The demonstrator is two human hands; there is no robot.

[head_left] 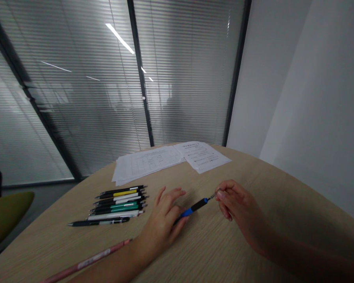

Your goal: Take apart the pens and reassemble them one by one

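Note:
My left hand (165, 218) grips the barrel of a blue and black pen (194, 207), its fingers closed around it just above the wooden table (218, 251). My right hand (234, 204) pinches the pen's metal tip end between thumb and fingertips. The pen lies at a slant between the two hands. A row of several pens (119, 202), black, yellow, white and green, lies side by side to the left of my left hand.
A pink pencil (88, 261) lies near the table's front left edge. Printed paper sheets (168, 159) are spread at the far side of the table. Glass walls with blinds stand behind. A green chair (6, 214) is at the left.

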